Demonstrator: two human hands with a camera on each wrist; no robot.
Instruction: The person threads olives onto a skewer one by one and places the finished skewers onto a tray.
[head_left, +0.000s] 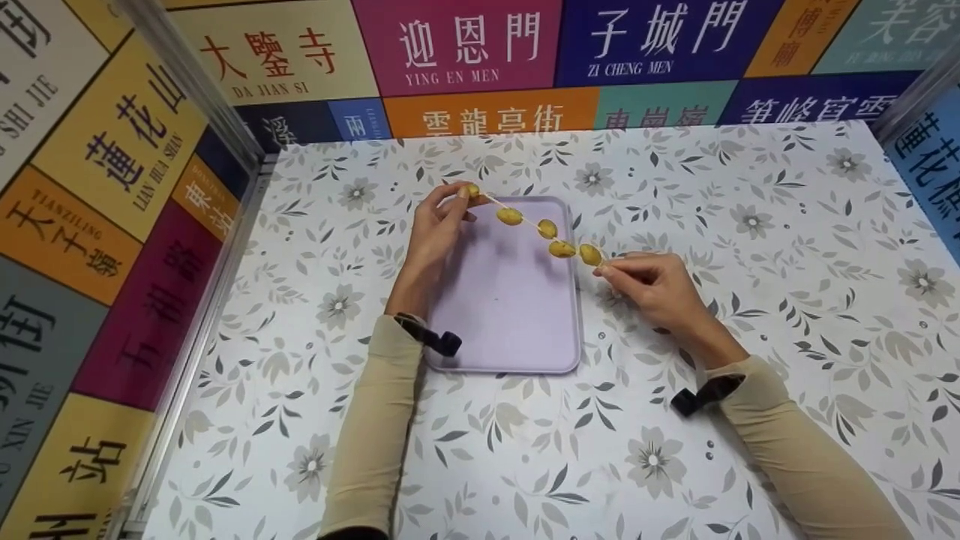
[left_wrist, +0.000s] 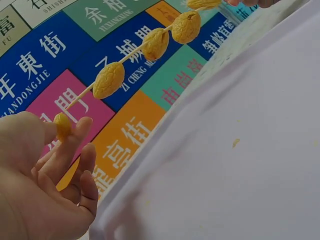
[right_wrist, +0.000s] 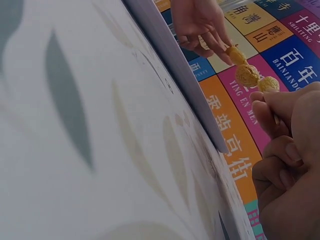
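A thin wooden skewer [left_wrist: 82, 96] slants between my two hands over a light purple tray, threaded with several yellow, wrinkled, oval pieces [left_wrist: 109, 80] that look like dried fruit. My left hand [head_left: 436, 232] pinches another yellow piece [left_wrist: 62, 127] between thumb and finger, right at the skewer's far tip. In the head view a bare stretch of stick separates it from the threaded pieces. At the other end, my right hand [head_left: 661, 289] grips the skewer just below the last piece [head_left: 590, 255], its remaining fingers curled in.
The purple tray [head_left: 499, 330] lies under the left hand, with a small yellowish crumb [left_wrist: 235, 143] on it. A floral cloth [head_left: 510, 450] covers the table. Panels with large printed characters [head_left: 469, 45] stand along the back and left edges.
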